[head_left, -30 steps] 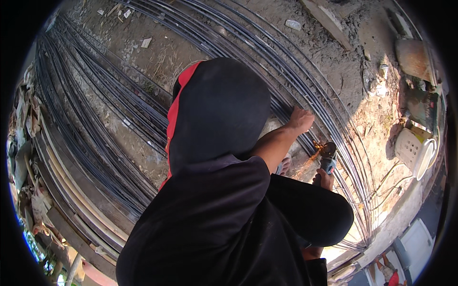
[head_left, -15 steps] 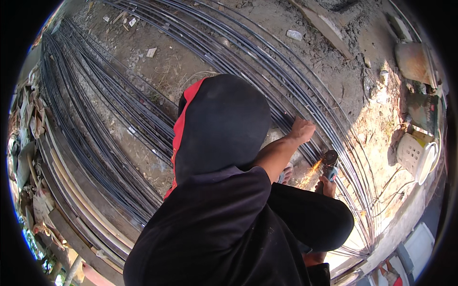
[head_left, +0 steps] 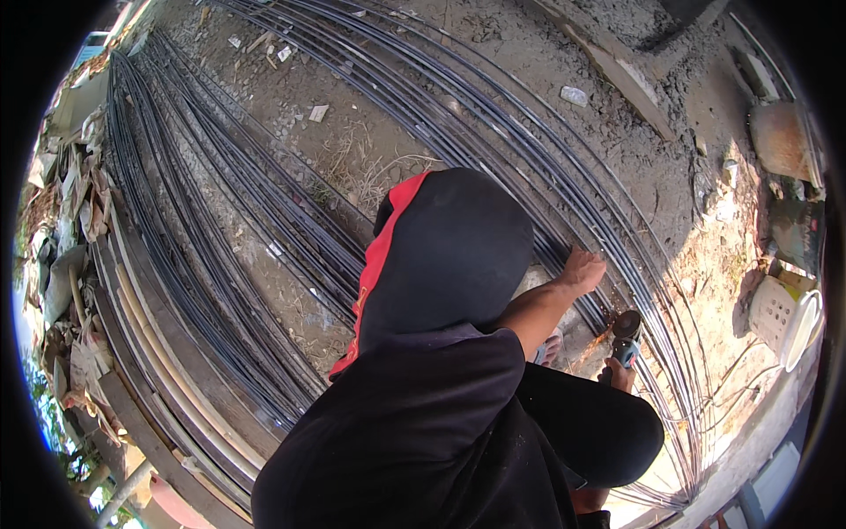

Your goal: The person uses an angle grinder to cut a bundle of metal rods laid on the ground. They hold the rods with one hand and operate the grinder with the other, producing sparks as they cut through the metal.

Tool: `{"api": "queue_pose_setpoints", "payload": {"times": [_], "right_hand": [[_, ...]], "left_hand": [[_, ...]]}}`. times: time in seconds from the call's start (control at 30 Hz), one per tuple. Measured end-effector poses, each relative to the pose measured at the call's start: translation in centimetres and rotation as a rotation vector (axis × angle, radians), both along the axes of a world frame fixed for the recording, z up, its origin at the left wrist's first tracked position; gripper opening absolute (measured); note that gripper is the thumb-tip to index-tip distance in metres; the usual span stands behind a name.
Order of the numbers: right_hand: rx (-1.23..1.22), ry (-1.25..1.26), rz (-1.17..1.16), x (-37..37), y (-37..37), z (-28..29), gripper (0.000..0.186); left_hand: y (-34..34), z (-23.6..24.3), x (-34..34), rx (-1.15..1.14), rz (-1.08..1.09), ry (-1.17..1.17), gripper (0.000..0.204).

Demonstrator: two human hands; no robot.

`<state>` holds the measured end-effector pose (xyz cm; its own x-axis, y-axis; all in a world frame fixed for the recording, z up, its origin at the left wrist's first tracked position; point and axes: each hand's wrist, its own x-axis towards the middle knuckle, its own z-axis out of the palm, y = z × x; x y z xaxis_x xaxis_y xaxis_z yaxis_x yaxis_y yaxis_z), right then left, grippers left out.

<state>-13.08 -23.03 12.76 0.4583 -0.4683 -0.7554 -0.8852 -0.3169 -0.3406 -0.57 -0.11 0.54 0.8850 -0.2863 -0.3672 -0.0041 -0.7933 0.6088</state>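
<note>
My left hand is closed on a dark steel bar in the long bundle of bars that runs from the top left to the lower right. What lies inside its fingers is mostly hidden. In my right hand, nearer to me, is an angle grinder, its dark round disc standing at the bars just past the left hand. A thin orange streak of sparks leaves the disc toward the lower left. My dark-clad knees hide part of the bundle and ground.
A second bundle of bars stretches across the left, beside long poles and boards. To the right stand a white perforated bucket and a rusty container. A wooden plank lies on the dirt at the top right.
The whole view has shifted, so the scene sits lower and further right. The spark stream has become thinner and dimmer. Both hands keep their holds.
</note>
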Motion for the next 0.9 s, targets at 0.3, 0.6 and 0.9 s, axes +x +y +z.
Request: {"api": "queue_pose_setpoints", "payload": {"times": [0.3,0.6,0.9], "right_hand": [[-0.016,-0.402,0.436,-0.7,-3.5,-3.2,0.025],[0.194,-0.15,-0.097,-1.0,-5.5,-6.2,0.015],[-0.049,-0.228,0.092,-2.4,-3.5,-4.1,0.018]], "left_hand": [[-0.2,-0.6,-0.3,-0.067,0.04,-0.073,0.009],[-0.5,-1.2,-0.4,-0.098,0.045,-0.061,0.013],[-0.1,-0.1,-0.3,-0.054,0.052,-0.038,0.013]]}}
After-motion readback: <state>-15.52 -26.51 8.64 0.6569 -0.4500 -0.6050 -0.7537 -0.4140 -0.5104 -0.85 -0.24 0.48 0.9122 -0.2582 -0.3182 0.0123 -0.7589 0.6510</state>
